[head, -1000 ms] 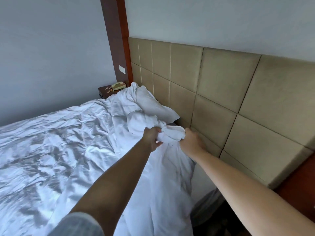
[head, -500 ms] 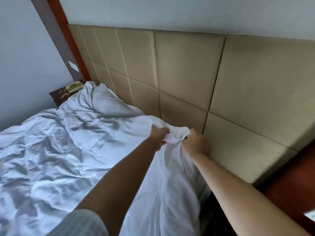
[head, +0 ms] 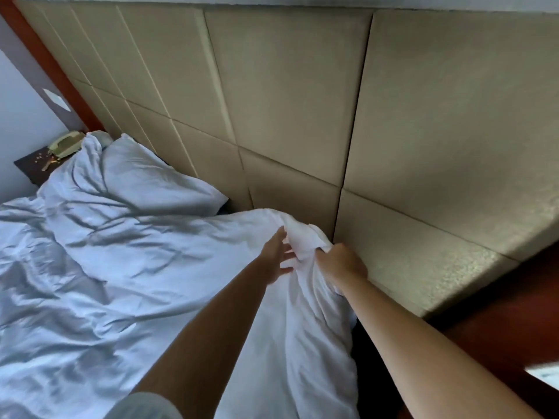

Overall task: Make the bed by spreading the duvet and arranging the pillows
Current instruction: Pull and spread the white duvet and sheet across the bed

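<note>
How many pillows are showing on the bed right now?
1: a white pillow at the far end, against the headboard, partly under the duvet. Others may be hidden beneath it.

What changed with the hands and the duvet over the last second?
The left hand opened its grip and now rests with fingers spread on the duvet, whose bunched corner has been drawn up toward the headboard. The right hand keeps its grip on that corner. The pillow and phone stayed put.

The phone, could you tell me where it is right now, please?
In the head view, the phone sits far left on the dark nightstand, beside the headboard corner, just beyond the duvet.
</note>
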A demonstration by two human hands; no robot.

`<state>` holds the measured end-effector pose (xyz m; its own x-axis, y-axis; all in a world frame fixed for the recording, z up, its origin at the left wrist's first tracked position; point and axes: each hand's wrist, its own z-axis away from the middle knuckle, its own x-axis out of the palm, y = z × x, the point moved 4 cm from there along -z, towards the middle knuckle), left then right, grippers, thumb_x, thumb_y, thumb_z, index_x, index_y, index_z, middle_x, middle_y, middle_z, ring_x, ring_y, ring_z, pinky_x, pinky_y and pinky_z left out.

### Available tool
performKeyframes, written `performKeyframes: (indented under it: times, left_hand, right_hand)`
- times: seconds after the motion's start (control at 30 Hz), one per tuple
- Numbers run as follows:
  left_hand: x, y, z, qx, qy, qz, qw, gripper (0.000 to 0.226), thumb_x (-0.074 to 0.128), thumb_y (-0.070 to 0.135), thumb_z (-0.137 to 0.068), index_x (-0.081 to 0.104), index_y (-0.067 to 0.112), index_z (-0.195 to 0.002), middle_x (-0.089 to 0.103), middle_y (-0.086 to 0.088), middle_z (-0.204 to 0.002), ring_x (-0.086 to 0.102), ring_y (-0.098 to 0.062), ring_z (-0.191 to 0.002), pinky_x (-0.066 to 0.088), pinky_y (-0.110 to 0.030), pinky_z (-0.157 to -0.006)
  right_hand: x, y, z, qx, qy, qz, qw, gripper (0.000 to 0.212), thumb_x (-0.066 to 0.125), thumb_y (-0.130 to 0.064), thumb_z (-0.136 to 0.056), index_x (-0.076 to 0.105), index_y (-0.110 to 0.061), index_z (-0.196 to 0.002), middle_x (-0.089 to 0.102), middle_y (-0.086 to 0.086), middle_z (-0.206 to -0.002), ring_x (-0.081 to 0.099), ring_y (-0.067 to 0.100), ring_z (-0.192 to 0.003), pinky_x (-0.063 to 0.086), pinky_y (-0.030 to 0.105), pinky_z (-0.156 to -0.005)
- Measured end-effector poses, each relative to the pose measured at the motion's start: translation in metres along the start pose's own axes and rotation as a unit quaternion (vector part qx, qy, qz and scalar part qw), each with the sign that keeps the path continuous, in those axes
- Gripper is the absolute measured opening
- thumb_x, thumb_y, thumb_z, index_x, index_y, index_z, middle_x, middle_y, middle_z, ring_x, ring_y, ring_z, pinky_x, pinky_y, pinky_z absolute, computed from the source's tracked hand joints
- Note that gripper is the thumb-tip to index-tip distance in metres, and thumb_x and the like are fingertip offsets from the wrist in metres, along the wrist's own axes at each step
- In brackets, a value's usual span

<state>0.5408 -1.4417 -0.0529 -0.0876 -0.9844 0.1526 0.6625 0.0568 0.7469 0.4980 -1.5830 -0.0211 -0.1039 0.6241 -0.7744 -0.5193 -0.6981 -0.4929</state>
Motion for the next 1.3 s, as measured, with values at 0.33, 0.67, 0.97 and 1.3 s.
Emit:
performKeyframes:
  times: [0.33, 0.67, 0.97, 1.3]
  left_hand:
    - [-0.058, -0.079, -0.001, -0.054, 0.213, -0.227, 0.949, 0.041, 0.059, 0.009, -0.077, 0.053, 0.002, -0.117, 0.059, -0.019, -0.112, 0.058, -0.034, -0.099, 0.052, -0.037, -0.084]
    - [-0.07, -0.088, 0.089, 0.025, 0.191, -0.2, 0.961, 0.04, 0.05, 0.002, -0.082, 0.053, 0.0, -0.121, 0.057, -0.016, -0.105, 0.055, -0.031, -0.095, 0.049, -0.037, -0.082]
    - [-0.072, -0.067, 0.17, 0.089, 0.127, -0.183, 0.971, 0.053, 0.048, 0.004, -0.081, 0.045, 0.001, -0.133, 0.057, -0.019, -0.118, 0.059, -0.029, -0.089, 0.047, -0.027, -0.061]
    - [-0.099, -0.067, 0.245, 0.183, 0.173, -0.082, 0.964, 0.066, 0.048, 0.005, -0.089, 0.021, 0.009, -0.149, 0.034, -0.007, -0.146, 0.039, -0.03, -0.13, 0.038, -0.037, -0.104]
  right_hand:
    - [0.102, 0.009, 0.049, -0.152, -0.331, 0.073, 0.928, 0.051, 0.07, -0.016, -0.077, 0.053, -0.014, -0.125, 0.061, 0.006, -0.112, 0.057, 0.025, -0.109, 0.046, 0.027, -0.081]
    - [0.102, 0.025, 0.136, -0.012, -0.389, 0.375, 0.841, 0.071, 0.074, -0.028, -0.078, 0.043, -0.005, -0.138, 0.059, 0.012, -0.127, 0.06, 0.03, -0.111, 0.049, 0.035, -0.079]
    - [0.09, 0.013, 0.252, 0.012, -0.49, 0.081, 0.868, 0.051, 0.079, -0.019, -0.075, 0.061, -0.002, -0.12, 0.071, 0.01, -0.099, 0.068, 0.031, -0.094, 0.057, 0.034, -0.078]
    - [0.1, 0.032, 0.298, 0.069, -0.383, 0.141, 0.91, 0.095, 0.085, -0.043, -0.051, 0.05, -0.005, -0.13, 0.053, 0.012, -0.125, 0.054, 0.03, -0.111, 0.045, 0.039, -0.099]
